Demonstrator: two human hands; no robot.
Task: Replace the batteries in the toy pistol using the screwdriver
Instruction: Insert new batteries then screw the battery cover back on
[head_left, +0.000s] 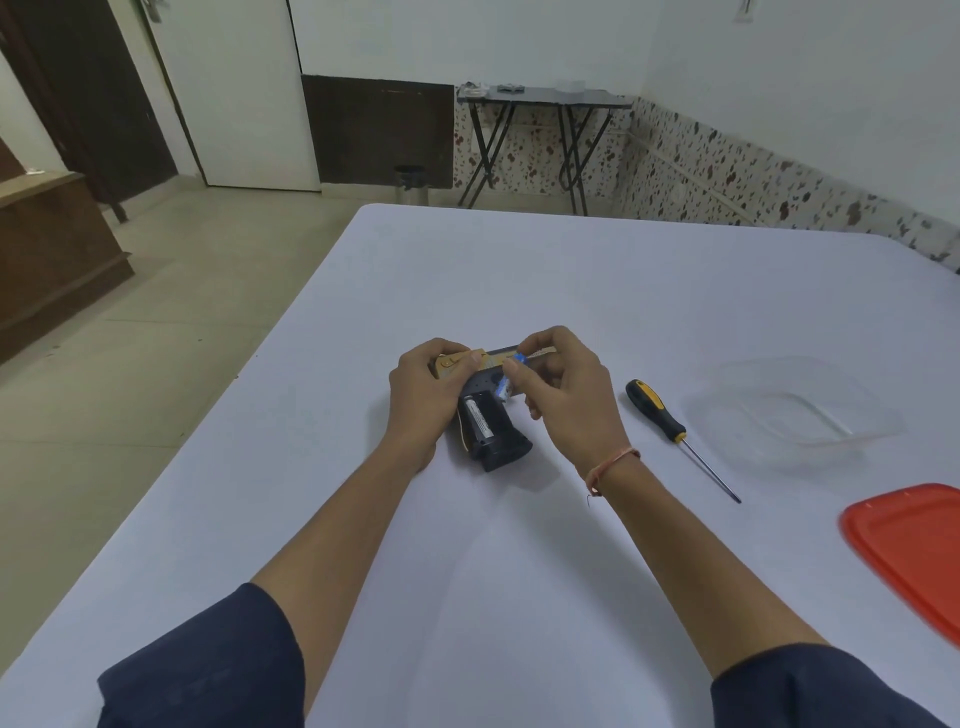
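Toy pistol (493, 426) lies on the table (519, 571), left hand (426, 395) curled over its barrel, one seated battery (478, 418) in the open grip just below those fingers. The right hand (566, 395) pinches a blue battery (506, 387) at its fingertips. The battery could slip and roll away, or go in reversed. The screwdriver (657, 410) lies right of them. The battery labels are too small to read.

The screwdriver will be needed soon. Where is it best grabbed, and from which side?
Grip the screwdriver by its thick black-and-yellow handle, the end farther from the person; the thin shaft points toward the near edge. It lies flat on the table beside the right hand, so come from above with that hand, likely after placing its battery.
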